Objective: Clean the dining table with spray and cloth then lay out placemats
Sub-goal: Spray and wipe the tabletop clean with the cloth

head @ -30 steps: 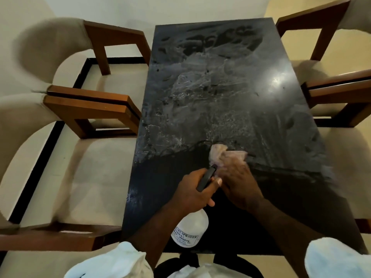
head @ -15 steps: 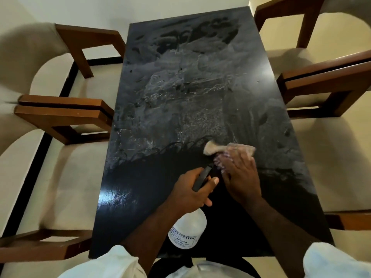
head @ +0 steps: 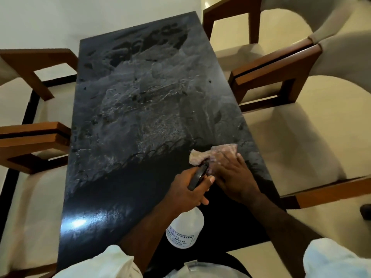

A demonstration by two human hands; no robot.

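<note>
Cloth (head: 213,155), pale and crumpled, lies on the tabletop (head: 140,101) just beyond the spray bottle (head: 185,229), and from my station I read it as soft, thin fabric bunched into folds. On the bottle's label (head: 179,238) I can make out "SPRAYER" and the number "400078" in dark print; the other lines are too small for me to read. The bottle is a translucent white plastic cylinder with a rounded shoulder and a black trigger head (head: 197,176), held tilted above the tabletop with the head pointing away from the person.

The left hand (head: 188,189) grips the bottle at its neck, fingers curled round it below the trigger and the thumb laid alongside the black head. The right hand (head: 234,177), just to the right of the bottle's head, rests palm down on the cloth with its fingers (head: 239,160) straight and spread, pressing it flat; the fingertips are blurred. Both forearms reach in from white sleeves (head: 104,263).

The tabletop is a black, glossy rectangle. Beyond the bottle it carries a grey, streaky, mottled film; around the bottle it is dark and shiny, with a bright glare to the left. Cream upholstered chairs (head: 281,73) with brown wooden arms stand on both sides.
</note>
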